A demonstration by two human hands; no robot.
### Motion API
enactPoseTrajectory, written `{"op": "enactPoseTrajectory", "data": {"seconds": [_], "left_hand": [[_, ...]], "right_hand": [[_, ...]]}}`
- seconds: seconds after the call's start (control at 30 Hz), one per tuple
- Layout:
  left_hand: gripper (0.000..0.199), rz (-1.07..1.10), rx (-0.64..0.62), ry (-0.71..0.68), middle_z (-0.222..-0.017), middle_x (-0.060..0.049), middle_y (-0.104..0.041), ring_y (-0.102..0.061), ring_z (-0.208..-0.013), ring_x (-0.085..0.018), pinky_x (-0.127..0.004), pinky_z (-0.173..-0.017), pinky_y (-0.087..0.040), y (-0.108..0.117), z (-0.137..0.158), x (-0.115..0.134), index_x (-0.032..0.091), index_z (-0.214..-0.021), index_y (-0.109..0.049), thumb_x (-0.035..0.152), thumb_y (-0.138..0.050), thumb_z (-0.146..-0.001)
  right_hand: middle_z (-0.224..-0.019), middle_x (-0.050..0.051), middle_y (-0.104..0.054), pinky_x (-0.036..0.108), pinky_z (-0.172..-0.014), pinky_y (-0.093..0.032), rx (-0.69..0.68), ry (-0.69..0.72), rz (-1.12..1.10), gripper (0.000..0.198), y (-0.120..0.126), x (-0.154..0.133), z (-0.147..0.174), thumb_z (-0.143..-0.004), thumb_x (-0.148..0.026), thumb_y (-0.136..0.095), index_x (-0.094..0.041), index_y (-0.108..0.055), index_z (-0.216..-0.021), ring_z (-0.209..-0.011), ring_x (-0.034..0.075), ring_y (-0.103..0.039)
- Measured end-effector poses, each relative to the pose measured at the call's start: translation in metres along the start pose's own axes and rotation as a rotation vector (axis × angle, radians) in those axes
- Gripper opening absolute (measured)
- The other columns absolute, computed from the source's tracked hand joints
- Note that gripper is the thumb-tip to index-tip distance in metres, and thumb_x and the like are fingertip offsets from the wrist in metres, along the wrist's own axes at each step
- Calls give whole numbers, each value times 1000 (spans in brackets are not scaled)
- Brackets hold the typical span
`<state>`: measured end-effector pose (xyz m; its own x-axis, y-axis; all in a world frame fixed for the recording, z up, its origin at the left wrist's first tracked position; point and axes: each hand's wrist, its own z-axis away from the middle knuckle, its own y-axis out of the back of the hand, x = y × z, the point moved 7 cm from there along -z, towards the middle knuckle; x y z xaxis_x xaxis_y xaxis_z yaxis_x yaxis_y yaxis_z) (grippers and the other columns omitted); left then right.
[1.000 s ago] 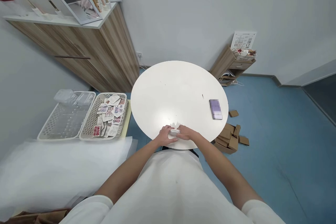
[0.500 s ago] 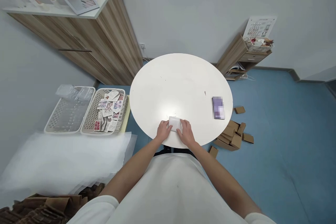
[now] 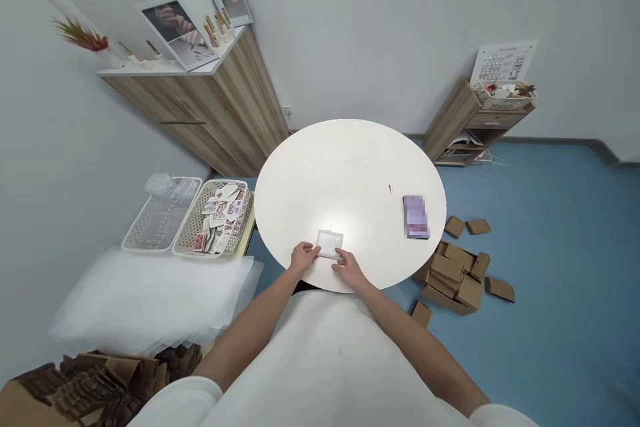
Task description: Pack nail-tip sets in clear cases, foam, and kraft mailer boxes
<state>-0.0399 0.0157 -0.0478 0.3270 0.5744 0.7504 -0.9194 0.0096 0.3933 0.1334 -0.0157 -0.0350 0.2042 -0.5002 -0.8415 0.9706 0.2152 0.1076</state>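
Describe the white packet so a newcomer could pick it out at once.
Start from the big white table in the middle. Towards its near edge, the packet sits between the left hand and the right hand. It is small, white and four-cornered, unlike the purple item farther right.

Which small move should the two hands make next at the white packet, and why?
Perhaps close the thumb and index finger of the right hand on the near right corner of the white packet: they stand apart there, while the left hand is at the near left corner and the packet lies flat on the white table.
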Motion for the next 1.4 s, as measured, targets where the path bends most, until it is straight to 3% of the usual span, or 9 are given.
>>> {"op": "enactPoseTrajectory", "data": {"seconds": [0.23,0.4,0.6,0.77,0.97,1.17,1.4], "left_hand": [[17,9,73,-25,-70,-3,-61,-59,-66,-15,-28,-65,-46,3,1,0,18,-73,-55,32,-62,-66],[14,-67,138,-89,-79,-5,-62,-59,-77,-17,-30,-73,-44,24,1,7,18,-77,-55,31,-54,-72],[28,-1,201,-23,-99,-8,-59,-55,-92,-18,-30,-79,-43,70,-19,-2,17,-97,-50,33,-53,-74],[39,190,267,-57,-115,-11,-50,-50,-102,-18,-29,-80,-42,120,-52,-8,17,-109,-42,37,-50,-77],[39,351,199,-107,-121,-9,-46,-45,-110,-18,-30,-86,-40,162,-90,-1,20,-114,-39,40,-43,-81],[42,383,104,-161,-122,-11,-44,-42,-114,-19,-33,-90,-37,166,-107,9,19,-118,-38,42,-40,-82],[43,363,70,-235,-128,-9,-40,-37,-118,-18,-33,-93,-35,162,-105,6,20,-123,-34,37,-40,-83]], "right_hand": [[-118,6,-50,29,-85,-41,-15,-86,-129,58,-2,-9,3,-63,-27,-56,-23,-46,-120,-105,19,-50],[-123,5,-47,32,-88,-40,-38,-104,-172,56,-25,-20,-4,-65,-27,-54,-24,-45,-120,-113,21,-44],[-131,3,-38,35,-90,-40,-106,-86,-105,55,-75,-49,-38,-68,-29,-53,-28,-42,-122,-117,22,-39],[-132,2,-36,36,-93,-38,-164,-20,-14,54,-126,-88,-81,-70,-31,-52,-29,-40,-123,-116,21,-39],[-133,1,-35,37,-95,-35,-152,-11,10,58,-169,-122,-119,-70,-31,-52,-29,-36,-126,-119,21,-36],[-133,2,-35,37,-96,-34,-84,-13,12,60,-175,-124,-137,-70,-31,-52,-28,-34,-127,-119,21,-35],[-134,1,-31,38,-97,-32,-95,36,49,60,-174,-125,-136,-70,-31,-53,-32,-34,-126,-118,19,-36]]}}
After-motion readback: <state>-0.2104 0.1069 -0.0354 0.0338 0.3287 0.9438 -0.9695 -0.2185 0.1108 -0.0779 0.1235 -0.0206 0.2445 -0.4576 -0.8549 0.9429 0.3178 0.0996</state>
